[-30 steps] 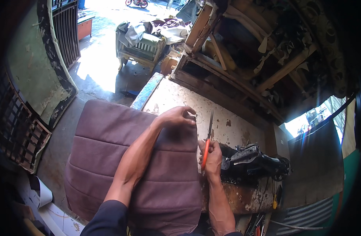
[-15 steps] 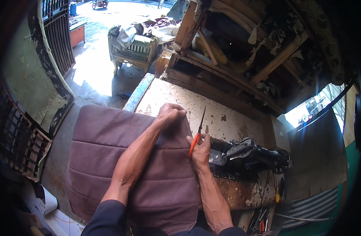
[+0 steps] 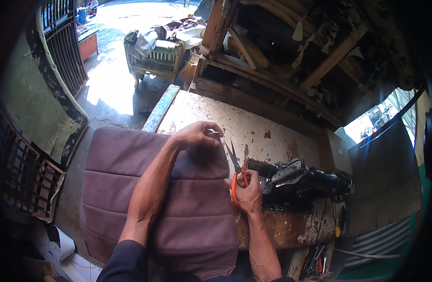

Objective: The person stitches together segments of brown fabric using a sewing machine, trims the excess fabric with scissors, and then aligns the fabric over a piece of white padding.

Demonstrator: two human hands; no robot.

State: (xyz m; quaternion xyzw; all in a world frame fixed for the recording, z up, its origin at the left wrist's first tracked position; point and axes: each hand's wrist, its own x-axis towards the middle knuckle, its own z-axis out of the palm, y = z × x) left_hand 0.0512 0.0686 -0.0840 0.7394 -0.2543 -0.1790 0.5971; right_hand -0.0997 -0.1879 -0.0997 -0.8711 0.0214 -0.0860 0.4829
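Observation:
A maroon padded panel (image 3: 117,192) with stitched horizontal seams lies over the near left part of the worn worktable (image 3: 258,131). My left hand (image 3: 197,134) grips the panel's upper right corner, where a small light bit shows between thumb and fingers. My right hand (image 3: 247,192) holds orange-handled scissors (image 3: 236,164) beside the panel's right edge, their blades pointing up and parted. A black sewing machine (image 3: 319,183) sits just right of that hand.
A shabby wooden frame (image 3: 310,80) looms over the table's back. An armchair (image 3: 157,58) piled with fabric stands beyond, near the bright doorway. A barred gate (image 3: 60,51) and an upholstered board (image 3: 51,127) line the left. Tools (image 3: 319,263) hang below the table's right.
My right hand has turned the scissors; their blades have parted and now tilt leftward. My left hand has shifted a little left, still at the panel's corner. The view has moved slightly.

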